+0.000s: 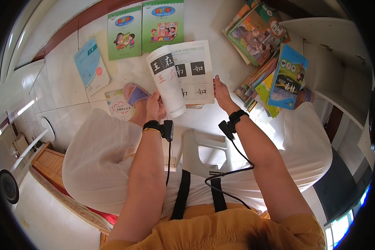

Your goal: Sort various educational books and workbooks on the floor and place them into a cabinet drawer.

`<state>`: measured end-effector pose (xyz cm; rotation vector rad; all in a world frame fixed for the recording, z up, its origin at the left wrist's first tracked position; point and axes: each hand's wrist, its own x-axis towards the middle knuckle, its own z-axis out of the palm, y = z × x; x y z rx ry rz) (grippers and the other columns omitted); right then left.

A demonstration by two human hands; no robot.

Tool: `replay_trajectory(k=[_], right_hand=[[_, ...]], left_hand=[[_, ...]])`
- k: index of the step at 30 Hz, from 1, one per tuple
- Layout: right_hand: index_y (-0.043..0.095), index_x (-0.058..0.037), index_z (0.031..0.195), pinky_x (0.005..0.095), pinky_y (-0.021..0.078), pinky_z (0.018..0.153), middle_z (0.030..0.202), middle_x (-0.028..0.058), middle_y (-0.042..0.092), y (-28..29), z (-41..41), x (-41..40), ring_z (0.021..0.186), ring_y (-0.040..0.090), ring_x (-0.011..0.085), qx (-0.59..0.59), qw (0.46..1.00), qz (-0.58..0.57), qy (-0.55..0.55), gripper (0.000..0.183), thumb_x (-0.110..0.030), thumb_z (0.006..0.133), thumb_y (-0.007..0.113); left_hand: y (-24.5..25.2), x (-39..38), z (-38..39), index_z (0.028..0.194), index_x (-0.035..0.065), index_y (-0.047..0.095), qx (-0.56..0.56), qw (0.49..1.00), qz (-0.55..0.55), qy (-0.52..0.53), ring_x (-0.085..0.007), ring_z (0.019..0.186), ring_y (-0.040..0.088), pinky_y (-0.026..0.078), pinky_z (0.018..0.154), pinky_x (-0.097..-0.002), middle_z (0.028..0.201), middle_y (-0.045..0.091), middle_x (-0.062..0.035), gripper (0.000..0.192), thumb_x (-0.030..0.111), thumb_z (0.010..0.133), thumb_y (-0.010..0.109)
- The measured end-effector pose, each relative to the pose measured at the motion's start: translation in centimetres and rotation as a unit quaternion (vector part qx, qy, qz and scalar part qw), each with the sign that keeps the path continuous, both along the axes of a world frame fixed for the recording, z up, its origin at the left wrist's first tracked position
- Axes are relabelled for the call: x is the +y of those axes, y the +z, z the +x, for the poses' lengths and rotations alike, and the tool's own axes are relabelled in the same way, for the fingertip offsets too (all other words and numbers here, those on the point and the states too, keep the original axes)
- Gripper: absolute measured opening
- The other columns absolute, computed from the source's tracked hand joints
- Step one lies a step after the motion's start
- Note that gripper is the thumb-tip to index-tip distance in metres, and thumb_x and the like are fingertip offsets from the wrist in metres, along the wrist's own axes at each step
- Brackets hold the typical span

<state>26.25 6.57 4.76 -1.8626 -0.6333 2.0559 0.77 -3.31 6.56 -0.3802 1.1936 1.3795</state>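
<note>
An open calligraphy copybook with white brush characters on black squares is held up above the floor before me. My left hand grips its lower left side, where a leaf curls over. At the book's right edge is my right hand, its fingers against the margin and partly hidden by the pages. Two green textbooks with cartoon covers lie side by side beyond the copybook. To the left lie a pale blue booklet and a white booklet with a heart outline.
A pile of books lies at the far right, with a second stack nearer, topped by a blue book. An open cabinet borders the right side. A plastic stool is between my legs. Cables run from both wrist devices.
</note>
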Motion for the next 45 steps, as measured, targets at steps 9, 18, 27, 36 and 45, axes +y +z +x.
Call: replay_trajectory(k=[9, 18, 27, 36, 45], right_hand=[[0.061, 0.003, 0.109, 0.0309, 0.0424, 0.087, 0.101, 0.0103, 0.064, 0.7, -1.1, 0.1, 0.093, 0.057, 0.0188, 0.014, 1.0, 0.0, -0.012, 0.062, -0.05, 0.098, 0.032], [0.054, 0.0028, 0.119, 0.0282, 0.0456, 0.079, 0.1, 0.0135, 0.066, 1.7, 0.1, 0.2, 0.089, 0.06, 0.0176, -0.004, 0.996, 0.066, 0.065, 0.042, -0.031, 0.094, 0.052], [0.042, -0.004, 0.131, 0.0267, 0.0472, 0.077, 0.102, 0.0137, 0.064, 2.0, -0.3, 0.2, 0.093, 0.06, 0.0158, 0.052, 0.991, 0.061, 0.106, 0.046, -0.006, 0.087, 0.055], [0.04, -0.0075, 0.132, 0.0255, 0.0411, 0.09, 0.116, 0.0052, 0.058, -0.3, 8.3, -0.9, 0.107, 0.053, 0.0158, 0.139, 0.978, 0.041, -0.147, 0.045, 0.005, 0.09, 0.047], [0.049, -0.0046, 0.127, 0.0269, 0.0436, 0.089, 0.12, 0.0079, 0.058, 1.4, 3.7, 0.1, 0.104, 0.056, 0.017, 0.085, 0.99, 0.109, -0.025, 0.041, 0.003, 0.087, 0.05]], left_hand=[[-2.9, -1.7, -1.9, 0.106, 0.0022, 0.058, -0.068, 0.993, 0.097, 0.008, -0.0237, 0.096, 0.063, 0.052, 0.091, -0.0378, 0.101, 0.065, -0.0112, 0.022, 0.019, 0.092, 0.057], [1.0, 1.9, 2.0, 0.116, 0.005, 0.054, 0.121, 0.979, -0.08, -0.144, -0.0187, 0.1, 0.058, 0.049, 0.089, -0.0374, 0.105, 0.06, -0.0057, 0.036, 0.024, 0.088, 0.066], [-2.0, 2.9, 1.7, 0.111, -0.003, 0.057, 0.394, 0.869, -0.017, -0.299, -0.0239, 0.095, 0.062, 0.047, 0.084, -0.0345, 0.106, 0.065, -0.0142, 0.042, 0.012, 0.074, 0.072], [8.1, 8.7, 11.4, 0.114, 0.0008, 0.055, 0.435, 0.794, 0.081, -0.418, -0.0291, 0.092, 0.063, 0.047, 0.082, -0.0328, 0.1, 0.066, -0.0179, 0.04, -0.002, 0.075, 0.062], [4.8, 6.2, 8.5, 0.116, -0.0038, 0.052, 0.533, 0.782, -0.053, -0.32, -0.0345, 0.099, 0.061, 0.046, 0.087, -0.039, 0.098, 0.063, -0.0194, 0.043, -0.005, 0.073, 0.059]])
